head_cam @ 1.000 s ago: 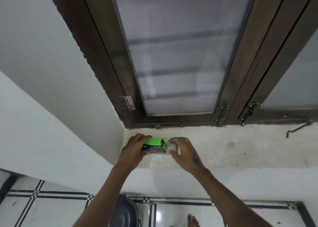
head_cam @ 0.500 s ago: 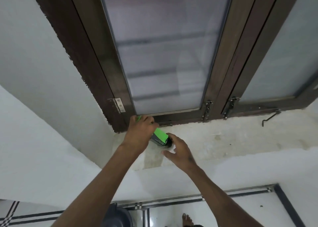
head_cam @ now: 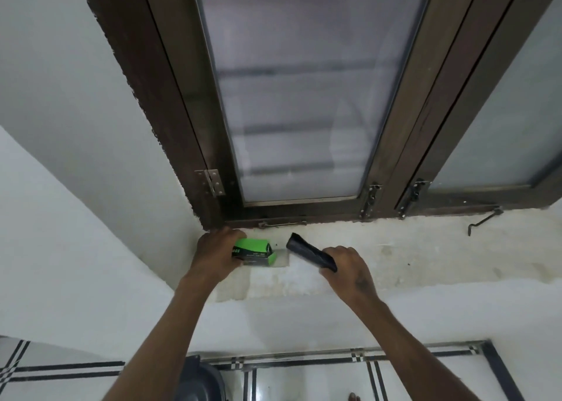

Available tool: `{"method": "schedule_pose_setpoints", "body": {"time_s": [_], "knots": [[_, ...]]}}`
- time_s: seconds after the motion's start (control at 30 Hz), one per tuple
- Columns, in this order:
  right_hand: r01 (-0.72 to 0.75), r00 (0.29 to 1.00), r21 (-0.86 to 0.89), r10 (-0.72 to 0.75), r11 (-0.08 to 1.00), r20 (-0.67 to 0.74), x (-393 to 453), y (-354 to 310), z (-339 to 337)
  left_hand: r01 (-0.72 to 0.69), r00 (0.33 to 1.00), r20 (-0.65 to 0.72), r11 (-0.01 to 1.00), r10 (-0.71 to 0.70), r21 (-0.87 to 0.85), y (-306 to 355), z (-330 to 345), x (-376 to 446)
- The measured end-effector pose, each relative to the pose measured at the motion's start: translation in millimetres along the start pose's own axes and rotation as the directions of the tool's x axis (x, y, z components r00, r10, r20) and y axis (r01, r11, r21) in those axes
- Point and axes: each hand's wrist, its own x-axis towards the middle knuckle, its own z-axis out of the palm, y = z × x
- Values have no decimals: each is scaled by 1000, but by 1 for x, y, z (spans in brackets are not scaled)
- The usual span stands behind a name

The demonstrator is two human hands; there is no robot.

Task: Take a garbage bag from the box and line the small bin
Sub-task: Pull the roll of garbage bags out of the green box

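Looking down from your head camera, you see your left hand [head_cam: 216, 256] wrapped around the green-and-black box [head_cam: 254, 251], fingers closed on its left end, holding it on the windowsill [head_cam: 425, 257] near the sill's left corner, just below the dark wooden window frame [head_cam: 170, 105]. Your right hand [head_cam: 346, 268] is clenched around a folded black garbage bag [head_cam: 308, 252], whose free end sticks up and to the left, clear of the box and just beside its right end. Down at the bottom edge, under your left forearm, the dark rim of the small bin [head_cam: 197, 382] shows on the tiled floor [head_cam: 304, 382].
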Motion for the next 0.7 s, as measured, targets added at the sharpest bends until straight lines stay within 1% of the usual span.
{"method": "schedule_pose_setpoints", "body": {"time_s": [0.1,0.13,0.17,0.2,0.27,0.3,0.33,0.37,0.43,0.47,0.5,0.57,0.63,0.7], "knots": [[-45,999,-37,44,998,-13,-7,21,-12,26,999,43,998,-23,-56,2,7,-6],[-49,999,-50,49,998,2,-8,25,-15,27,1000,9,993,-26,-116,7,9,-10],[-52,998,-60,53,997,26,-9,27,-16,15,997,-71,981,-29,-196,14,10,-16],[-54,997,-68,57,996,49,-9,29,-18,-14,983,-182,962,-37,-273,26,11,-21],[-63,995,-60,67,996,70,-7,28,-20,-98,919,-393,938,-43,-332,55,17,-28],[-75,995,-38,77,996,63,-6,27,-20,-123,901,-432,928,-45,-353,72,22,-31],[-85,995,-15,86,996,54,-4,24,-21,-125,909,-414,908,-57,-400,89,26,-33],[-85,995,-5,85,996,56,0,21,-21,-98,932,-353,877,-85,-470,105,31,-34],[-58,994,-23,60,998,88,8,17,-22,19,968,-184,779,-172,-627,131,44,-34],[-57,993,-12,58,998,105,11,15,-24,96,970,-94,704,-226,-703,142,49,-33],[-75,991,27,71,997,115,13,15,-26,177,961,2,605,-278,-776,152,52,-32],[-138,987,163,121,977,108,14,18,-30,315,919,200,326,-341,-891,168,54,-29],[-173,985,304,164,937,54,9,23,-36,429,860,397,31,-320,-903,182,50,-26],[-159,985,422,171,893,11,3,30,-41,494,818,542,-249,-192,-833,193,46,-20]]}}
